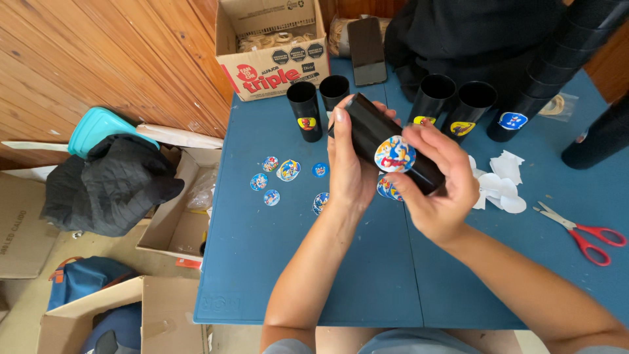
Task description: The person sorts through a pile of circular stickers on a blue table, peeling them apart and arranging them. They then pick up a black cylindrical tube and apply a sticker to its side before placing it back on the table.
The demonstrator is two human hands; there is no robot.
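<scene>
Black plastic cup (386,141) lies tilted across both hands above the blue table (295,275). Left hand (350,167) wraps its side, grip closed on it; right hand (436,187) clamps the base end, thumb by the round sticker (394,155). Good practice: press from centre outward, no bubbles. Loose stickers (275,180) lie beyond, then upright cups (304,108), empty inside. Cardboard box (272,59) at back holds pale rings, approx.

Home craft corner: wood-panelled wall (131,59), blue table (275,262), cardboard boxes (170,223).
</scene>
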